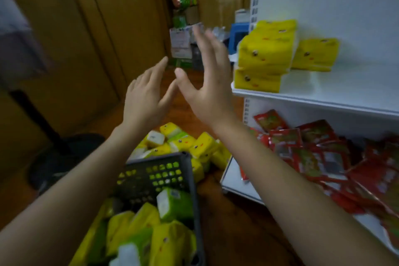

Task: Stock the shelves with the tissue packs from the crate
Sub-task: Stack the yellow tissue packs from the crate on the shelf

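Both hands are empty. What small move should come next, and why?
Probably lower the left hand and right hand into the crate and grip a pack: both are open and hold nothing, the crate has many packs, and the upper shelf has bare space beside its stack.

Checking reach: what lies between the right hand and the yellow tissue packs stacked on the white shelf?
Nothing: the head view shows open air between the right hand and the stacked yellow tissue packs, with a blue plastic object behind.
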